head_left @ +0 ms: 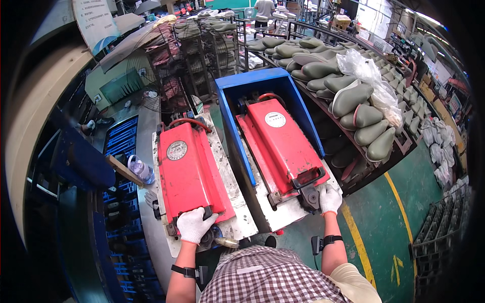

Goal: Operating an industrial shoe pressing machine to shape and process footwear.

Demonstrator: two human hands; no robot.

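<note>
Two red box-shaped machine covers lie side by side before me, each with a round white label. My left hand point(194, 225), in a white glove, is closed around the black handle point(206, 212) at the near end of the left red cover point(188, 166). Just beside that hand lies a short pale handle or tool point(226, 242). On the near right corner of the other machine's white base plate point(283, 214) rests my gloved right hand point(331, 199). It is beside the black latch point(309, 197) of the right red cover point(280, 141); its finger pose is unclear.
A blue metal hood point(252, 78) surrounds the right machine's far end. Grey-green shoe-shaped forms point(353, 96) pile on a rack at right, under clear plastic point(371, 76). A bottle point(141, 169) stands at left. Yellow lines point(358, 245) cross the green floor.
</note>
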